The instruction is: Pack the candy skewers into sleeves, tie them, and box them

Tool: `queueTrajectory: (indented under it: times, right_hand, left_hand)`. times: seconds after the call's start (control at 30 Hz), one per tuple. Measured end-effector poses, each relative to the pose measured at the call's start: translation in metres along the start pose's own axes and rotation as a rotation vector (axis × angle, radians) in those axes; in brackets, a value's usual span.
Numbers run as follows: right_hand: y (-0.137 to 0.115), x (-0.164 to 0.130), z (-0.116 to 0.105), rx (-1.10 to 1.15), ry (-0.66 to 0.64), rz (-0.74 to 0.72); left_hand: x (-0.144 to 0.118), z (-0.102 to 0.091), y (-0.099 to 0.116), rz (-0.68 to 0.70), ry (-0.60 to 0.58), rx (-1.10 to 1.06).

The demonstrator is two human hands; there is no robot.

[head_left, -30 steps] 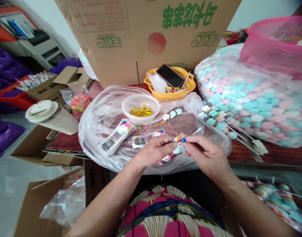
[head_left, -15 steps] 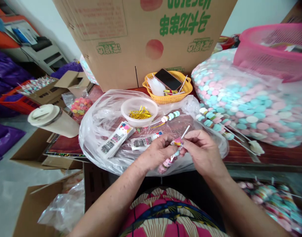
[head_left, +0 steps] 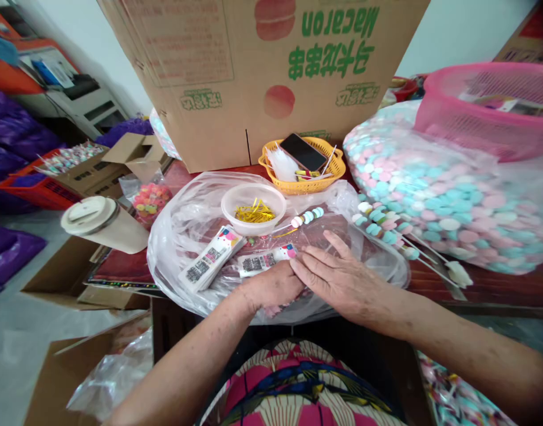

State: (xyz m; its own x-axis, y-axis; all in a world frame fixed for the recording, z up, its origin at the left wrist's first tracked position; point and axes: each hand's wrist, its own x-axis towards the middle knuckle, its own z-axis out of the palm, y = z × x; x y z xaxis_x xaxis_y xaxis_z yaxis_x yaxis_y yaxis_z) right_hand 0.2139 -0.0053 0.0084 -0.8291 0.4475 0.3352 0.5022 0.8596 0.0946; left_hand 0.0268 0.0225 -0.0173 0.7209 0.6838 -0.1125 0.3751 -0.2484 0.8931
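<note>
Right now the right hand point(head_left: 342, 279) lies flat, palm down and fingers spread apart, on the crumpled clear plastic sheet point(head_left: 183, 219) that covers the work surface. Against its thumb side the left hand point(head_left: 271, 288) is curled closed, knuckles up; whatever it grips is hidden, though a bit of pink wrapped candy point(head_left: 271, 309) shows just under it at the sheet's near edge. Touching the left hand's far side lies a white printed label packet point(head_left: 265, 261), and a thicker stack of white printed sleeves point(head_left: 212, 260) sits a little further off to that hand's outer side. Beyond both hands stands a translucent round plastic bowl point(head_left: 254, 201) of gold twist ties point(head_left: 254, 212), with a short stick of pastel candy discs point(head_left: 307, 216) beside it. Past the right hand's fingertips a row of loaded candy skewers point(head_left: 387, 229) leans against a big clear bag of pink and blue candy discs point(head_left: 449, 195). Farther still (behind the bowl) a yellow plastic basket point(head_left: 307, 183) carries a black phone point(head_left: 303, 151), backed by a large brown cardboard box point(head_left: 262, 71).
</note>
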Motion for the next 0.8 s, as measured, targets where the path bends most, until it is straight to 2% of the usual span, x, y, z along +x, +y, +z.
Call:
queueTrajectory:
  times: [0.1,0.23,0.3,0.37,0.43,0.5,0.57,0.63,0.7,0.73,0.8]
  right_hand:
    - [-0.001,0.005,0.007,-0.063,-0.089,-0.088]
    - [-0.002,0.013,0.005,-0.136,-0.005,-0.162]
    - [-0.005,0.016,0.008,-0.172,0.042,-0.187]
    - [-0.009,0.017,0.013,-0.103,0.007,-0.119]
    - [-0.014,0.02,0.018,0.162,-0.107,0.096]
    - [-0.021,0.024,0.019,0.623,-0.271,0.428]
    - [-0.031,0.03,0.019,1.166,-0.414,0.8]
    - [-0.04,0.037,0.019,1.61,-0.543,1.091]
    - [-0.043,0.044,0.022,1.85,-0.653,1.227]
    - [-0.04,0.046,0.024,1.893,-0.713,1.229]
    - [-0.024,0.05,0.03,1.838,-0.799,1.124]
  left_hand:
    - [-0.005,-0.012,0.001,-0.092,-0.243,-0.033]
    - [-0.015,-0.027,0.008,-0.262,-0.402,-0.185]
    - [-0.02,-0.032,0.01,-0.306,-0.411,-0.162]
    - [-0.026,-0.033,0.012,-0.2,-0.304,0.058]
    - [-0.034,-0.031,0.013,-0.022,-0.126,0.435]
    - [-0.044,-0.028,0.012,0.178,0.04,0.817]
    - [-0.054,-0.024,0.007,0.378,0.185,1.041]
    - [-0.064,-0.018,-0.001,0.502,0.285,1.086]
    - [-0.072,-0.011,-0.012,0.489,0.341,1.042]
    - [-0.075,-0.008,-0.017,0.45,0.354,1.0]
    - [-0.079,-0.003,-0.026,0.347,0.37,0.863]
